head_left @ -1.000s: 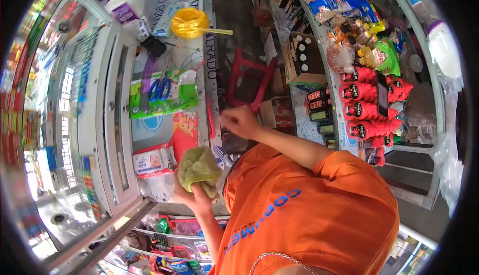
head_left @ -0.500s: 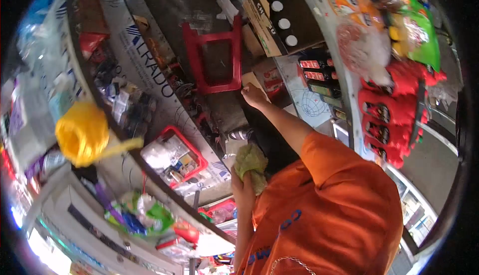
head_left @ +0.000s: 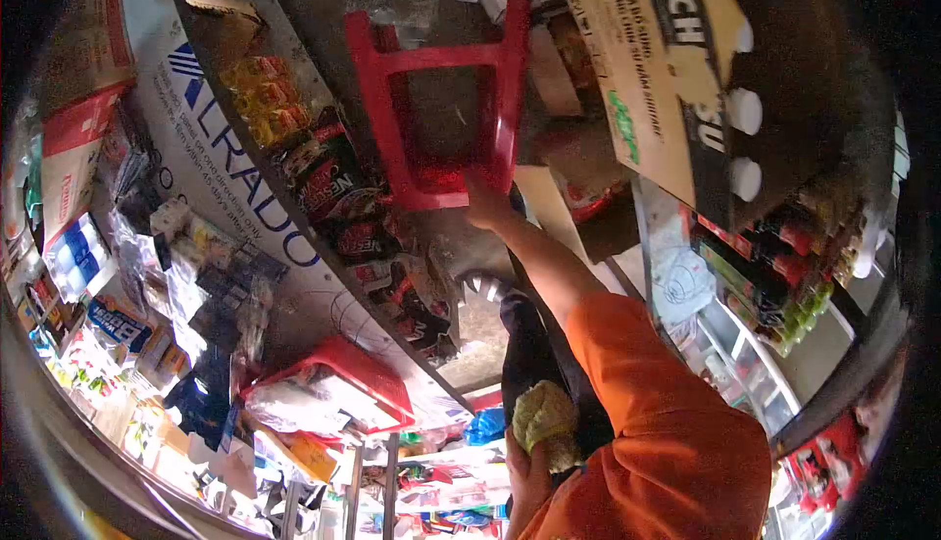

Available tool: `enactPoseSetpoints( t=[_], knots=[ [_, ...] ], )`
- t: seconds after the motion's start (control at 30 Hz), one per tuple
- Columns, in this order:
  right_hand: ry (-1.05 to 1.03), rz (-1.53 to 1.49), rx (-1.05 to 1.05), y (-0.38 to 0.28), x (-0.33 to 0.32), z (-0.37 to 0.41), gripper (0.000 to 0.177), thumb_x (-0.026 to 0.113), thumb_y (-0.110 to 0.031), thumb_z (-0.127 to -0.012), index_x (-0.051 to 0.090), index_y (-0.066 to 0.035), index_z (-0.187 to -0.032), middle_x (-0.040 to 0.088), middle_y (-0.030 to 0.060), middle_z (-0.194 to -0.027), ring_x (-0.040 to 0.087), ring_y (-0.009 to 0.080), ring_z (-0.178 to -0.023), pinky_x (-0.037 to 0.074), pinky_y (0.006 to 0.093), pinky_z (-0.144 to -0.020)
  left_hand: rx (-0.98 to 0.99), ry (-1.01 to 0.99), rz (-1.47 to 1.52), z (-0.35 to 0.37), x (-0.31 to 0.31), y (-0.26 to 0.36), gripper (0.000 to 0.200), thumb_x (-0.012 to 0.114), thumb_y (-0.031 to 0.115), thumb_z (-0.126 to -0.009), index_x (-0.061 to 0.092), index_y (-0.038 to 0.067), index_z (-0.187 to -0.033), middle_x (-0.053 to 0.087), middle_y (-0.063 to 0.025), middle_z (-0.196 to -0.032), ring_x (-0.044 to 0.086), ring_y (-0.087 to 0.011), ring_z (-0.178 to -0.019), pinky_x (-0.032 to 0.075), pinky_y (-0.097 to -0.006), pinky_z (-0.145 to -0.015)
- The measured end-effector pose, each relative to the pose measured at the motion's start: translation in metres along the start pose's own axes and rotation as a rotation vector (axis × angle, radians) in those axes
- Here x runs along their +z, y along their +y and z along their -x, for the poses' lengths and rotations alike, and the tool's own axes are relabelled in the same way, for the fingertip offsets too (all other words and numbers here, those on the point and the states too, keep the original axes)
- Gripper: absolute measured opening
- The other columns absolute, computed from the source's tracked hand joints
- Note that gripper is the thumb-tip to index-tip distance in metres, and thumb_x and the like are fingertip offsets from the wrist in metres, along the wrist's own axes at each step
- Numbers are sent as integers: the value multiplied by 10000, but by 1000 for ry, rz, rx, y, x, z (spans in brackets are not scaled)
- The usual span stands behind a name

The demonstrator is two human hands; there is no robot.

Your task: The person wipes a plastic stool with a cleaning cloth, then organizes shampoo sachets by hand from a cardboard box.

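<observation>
A crumpled, pale yellow-green cloth (head_left: 545, 415) is bunched in my left hand (head_left: 530, 466), close to my dark trouser leg. My right arm stretches forward and down to a red plastic stool (head_left: 397, 128), its open frame facing me and two legs pointing away. At the stool's near edge, my right hand (head_left: 484, 205) has its fingers curled over the rim; part of the fingertips is lost in shadow. My sandalled foot (head_left: 482, 286) rests on the floor just below that hand.
A carton of white-capped bottles (head_left: 676, 79) stands to the right of the stool. Along the left runs a shelf (head_left: 245, 172) with packs of dark packets (head_left: 338, 187) beneath it. A red basket (head_left: 363, 378) sits lower left. Bottles (head_left: 774, 266) line the right shelf.
My right hand has moved onto the stool's near edge, from just beside it. The view has shifted lower and nearer, so the stool and carton look larger. My left hand still holds the cloth.
</observation>
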State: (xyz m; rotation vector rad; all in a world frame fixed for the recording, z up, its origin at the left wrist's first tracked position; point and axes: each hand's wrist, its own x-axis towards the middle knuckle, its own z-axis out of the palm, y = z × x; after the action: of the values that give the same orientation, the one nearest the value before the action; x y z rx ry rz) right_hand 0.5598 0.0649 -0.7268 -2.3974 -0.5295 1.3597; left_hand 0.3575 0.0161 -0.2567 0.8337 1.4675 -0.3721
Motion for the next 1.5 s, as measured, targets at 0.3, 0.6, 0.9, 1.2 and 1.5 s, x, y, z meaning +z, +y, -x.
enactPoseSetpoints(
  t=[0.3, 0.6, 0.9, 1.2, 1.5],
  knots=[
    [119, 492, -140, 18, 35, 10, 503, 692, -364, -806, 631, -65, -1207, 700, 165, -998, 680, 350, -987, 466, 607, -955, 46, 66, -187, -3, -3, -3, 430, 534, 141, -963, 469, 23, -1372, 638, -217, -1224, 624, -342, -1127, 487, -423, -951],
    [163, 382, -129, -75, -29, 100, 267, 686, -300, -845, 705, -86, -1003, 731, 184, -902, 696, 369, -972, 386, 662, -1028, 193, 0, 69, 22, -13, -20, 423, 562, 123, -948, 489, 10, -1349, 635, -226, -1207, 618, -345, -1130, 474, -403, -960],
    [-50, 503, -281, -113, -111, 151, 407, 666, -296, -897, 656, -99, -1253, 717, 176, -1114, 647, 382, -1139, 305, 637, -1131, 304, 32, 21, 35, -26, -13, 372, 591, 121, -951, 501, -10, -1287, 670, -235, -1115, 657, -360, -1051, 502, -418, -898],
    [310, 1107, -376, -20, 36, 80, 296, 536, -140, -917, 731, -44, -1117, 730, 120, -902, 657, 313, -1000, 394, 612, -906, 404, -58, -59, 28, -28, -20, 398, 606, 131, -955, 502, 15, -1321, 661, -235, -1146, 647, -394, -1089, 499, -417, -906],
    [-97, 734, -441, -153, -196, 86, 389, 760, -202, -774, 714, -91, -1144, 710, 160, -1037, 656, 385, -998, 513, 498, -898, 352, -27, -112, 29, -25, -17, 424, 591, 149, -955, 496, 14, -1345, 657, -265, -1157, 641, -457, -1090, 508, -472, -889]
  ],
)
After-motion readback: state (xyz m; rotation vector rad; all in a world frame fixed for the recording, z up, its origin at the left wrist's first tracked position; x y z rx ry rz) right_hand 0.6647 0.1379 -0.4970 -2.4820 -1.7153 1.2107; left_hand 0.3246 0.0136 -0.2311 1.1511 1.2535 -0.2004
